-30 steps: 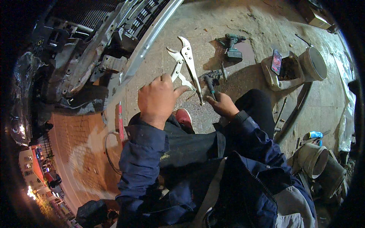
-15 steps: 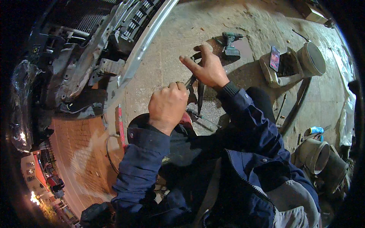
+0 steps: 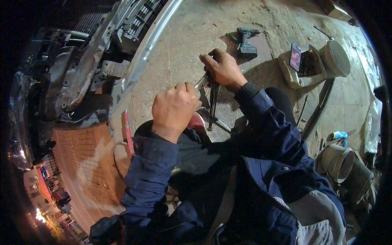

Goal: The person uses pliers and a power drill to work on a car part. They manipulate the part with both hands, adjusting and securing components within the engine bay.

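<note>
In front of my knees, my left hand (image 3: 175,109) is closed in a fist around the end of a shiny metal hand tool (image 3: 200,84); its exact kind is hidden by the fingers. Up and to the right, my right hand (image 3: 225,70) curls its fingers and thumb over the top of a dark, narrow metal part (image 3: 213,100). That part stands roughly upright below the right hand, and the shiny tool meets it near its top. A thin metal rod (image 3: 222,125) lies at its lower end, next to my red shoe (image 3: 197,121).
A green cordless drill (image 3: 246,43) lies on the floor ahead. At right, a phone (image 3: 295,57) leans on a cut-open container (image 3: 300,79) beside a bucket (image 3: 335,59). Car front parts (image 3: 81,77) fill the left. A red bar (image 3: 129,132) stands near my left sleeve.
My right hand has gone from spread thumb and fingers to closed over the dark part's top. My left fist has shifted slightly left, showing more of the shiny tool.
</note>
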A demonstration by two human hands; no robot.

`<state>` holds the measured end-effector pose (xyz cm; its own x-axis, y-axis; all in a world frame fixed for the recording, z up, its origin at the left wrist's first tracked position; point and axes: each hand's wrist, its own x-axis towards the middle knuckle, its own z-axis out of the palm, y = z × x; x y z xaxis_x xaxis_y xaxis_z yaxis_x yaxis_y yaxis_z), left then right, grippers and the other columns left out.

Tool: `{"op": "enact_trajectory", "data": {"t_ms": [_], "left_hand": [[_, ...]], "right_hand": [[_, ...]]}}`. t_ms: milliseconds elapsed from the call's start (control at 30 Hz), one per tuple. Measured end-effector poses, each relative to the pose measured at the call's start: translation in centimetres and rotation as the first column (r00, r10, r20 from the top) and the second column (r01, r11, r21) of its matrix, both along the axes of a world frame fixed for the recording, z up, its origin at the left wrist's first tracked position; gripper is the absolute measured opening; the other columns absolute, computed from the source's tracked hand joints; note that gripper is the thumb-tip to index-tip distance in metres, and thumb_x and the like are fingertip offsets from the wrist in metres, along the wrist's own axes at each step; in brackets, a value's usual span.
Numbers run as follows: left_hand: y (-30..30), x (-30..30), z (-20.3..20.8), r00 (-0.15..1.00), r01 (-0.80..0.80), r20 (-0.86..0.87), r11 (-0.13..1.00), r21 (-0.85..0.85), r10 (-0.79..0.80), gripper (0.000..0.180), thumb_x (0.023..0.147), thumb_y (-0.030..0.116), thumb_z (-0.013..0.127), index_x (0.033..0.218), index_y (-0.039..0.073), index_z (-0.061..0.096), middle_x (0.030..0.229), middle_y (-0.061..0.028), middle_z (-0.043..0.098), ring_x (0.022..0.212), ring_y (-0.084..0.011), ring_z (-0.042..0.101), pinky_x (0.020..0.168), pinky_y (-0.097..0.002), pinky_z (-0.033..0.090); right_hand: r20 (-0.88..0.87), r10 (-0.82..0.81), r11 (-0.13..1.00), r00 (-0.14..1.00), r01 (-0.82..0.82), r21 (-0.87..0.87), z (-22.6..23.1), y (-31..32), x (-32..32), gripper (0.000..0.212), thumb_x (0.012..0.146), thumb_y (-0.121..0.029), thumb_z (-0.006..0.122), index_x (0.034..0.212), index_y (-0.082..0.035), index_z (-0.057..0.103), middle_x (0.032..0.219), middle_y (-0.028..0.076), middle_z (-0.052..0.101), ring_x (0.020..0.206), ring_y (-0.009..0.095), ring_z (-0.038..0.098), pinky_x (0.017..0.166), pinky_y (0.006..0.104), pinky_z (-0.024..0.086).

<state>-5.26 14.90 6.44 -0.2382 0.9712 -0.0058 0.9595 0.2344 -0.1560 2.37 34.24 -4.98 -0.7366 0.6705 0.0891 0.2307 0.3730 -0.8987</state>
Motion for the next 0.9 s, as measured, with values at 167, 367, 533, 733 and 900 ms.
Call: {"op": "enact_trajectory", "data": {"t_ms": [167,367,533,733,900], "left_hand": [[0.1,-0.2,0.0,0.986,0.131,-0.117,0.986,0.108,-0.118,0.05,0.076,0.051,0.092,0.095,0.011,0.069,0.086,-0.0075,0.072,0.079,-0.0288,0.077,0.067,-0.0418,0.06],[0.1,-0.2,0.2,0.979,0.139,-0.162,0.985,0.105,-0.121,0.048,0.075,0.051,0.092,0.09,0.009,0.074,0.084,-0.0068,0.075,0.079,-0.0248,0.077,0.071,-0.0372,0.059],[0.2,0.1,0.1,0.981,0.109,-0.171,0.989,0.103,-0.09,0.047,0.075,0.05,0.092,0.09,0.009,0.074,0.083,-0.007,0.075,0.078,-0.0249,0.077,0.07,-0.0371,0.059],[0.3,0.0,0.5,0.999,0.009,-0.034,1.0,0.009,-0.009,0.044,0.081,0.046,0.091,0.094,0.007,0.076,0.088,-0.0113,0.077,0.082,-0.0282,0.079,0.073,-0.0389,0.061],[0.2,0.1,0.6,0.991,-0.036,0.126,0.994,-0.099,0.048,0.045,0.088,0.046,0.087,0.097,0.004,0.077,0.095,-0.0152,0.078,0.087,-0.0338,0.081,0.076,-0.0439,0.063]], "right_hand": [[-0.072,0.079,0.994,0.994,-0.073,0.084,-1.5,0.2,0.3,0.038,0.109,-0.03,0.063,0.106,0.008,0.068,0.088,0.016,0.073,0.078,0.022,0.074,0.069,0.0397,0.059],[-0.023,0.079,0.963,0.997,-0.082,-0.255,-2.6,0.2,-0.1,0.03,0.109,-0.021,0.059,0.108,0.007,0.068,0.093,0.013,0.074,0.08,0.021,0.073,0.069,0.0363,0.06],[0.049,0.164,0.94,0.985,-0.171,0.293,-2.4,0.4,-0.3,0.029,0.109,-0.02,0.059,0.109,0.008,0.067,0.092,0.014,0.075,0.077,0.02,0.072,0.069,0.0377,0.06],[-0.067,-0.062,0.69,0.996,-0.006,-0.724,0.3,-1.2,0.3,0.031,0.11,-0.027,0.066,0.113,0.004,0.069,0.096,0.011,0.071,0.079,0.017,0.069,0.068,0.0356,0.058],[-0.105,0.067,0.936,0.992,-0.099,-0.337,-0.7,-1.2,0.9,0.037,0.11,-0.033,0.067,0.124,0.002,0.066,0.099,0.013,0.071,0.081,0.021,0.071,0.069,0.0388,0.062]]}}
